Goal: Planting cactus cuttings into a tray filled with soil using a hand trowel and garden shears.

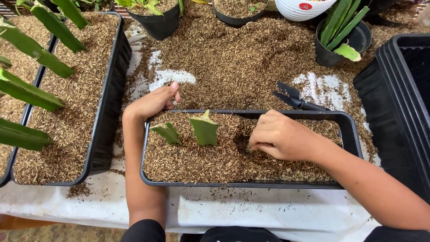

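Note:
A black rectangular tray (354,134) filled with brown husk mix lies in front of me. Two green cactus cuttings stand in it: a small tilted cutting (167,132) at the left and a taller upright cutting (204,129) beside it. My left hand (154,102) rests at the tray's far left corner, fingers curled, thumb up; whether it pinches anything I cannot tell. My right hand (280,136) is over the middle of the tray, fingertips bunched and pressed down into the husk just right of the taller cutting.
A larger black tray (109,89) with long green cuttings stands at left. Black pots (156,22) and a potted plant (342,33) sit at the back, an empty black crate (398,89) at right. Black hand tools (295,98) lie behind the tray on scattered husk.

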